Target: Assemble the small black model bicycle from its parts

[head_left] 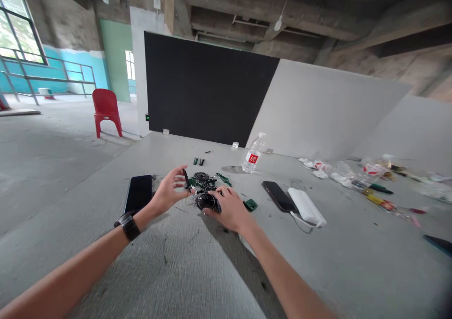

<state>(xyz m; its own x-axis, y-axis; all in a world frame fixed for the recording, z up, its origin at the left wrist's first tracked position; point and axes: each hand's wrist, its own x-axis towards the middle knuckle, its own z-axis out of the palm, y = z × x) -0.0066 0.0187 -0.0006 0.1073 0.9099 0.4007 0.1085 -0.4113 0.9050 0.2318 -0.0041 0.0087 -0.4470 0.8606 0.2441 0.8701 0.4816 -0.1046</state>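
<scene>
Black wheels (205, 200) and green parts (224, 179) lie clustered on the table (158, 262), apparently largely unjoined; left hand (168, 188) pinches a black strip (186, 180) beside them, right hand (229, 208) at one wheel, grip unclear.

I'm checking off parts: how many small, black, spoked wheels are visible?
3 visible: a far wheel, a near wheel by the right hand, and a partly covered middle wheel between them. This hand may hide more.
</scene>
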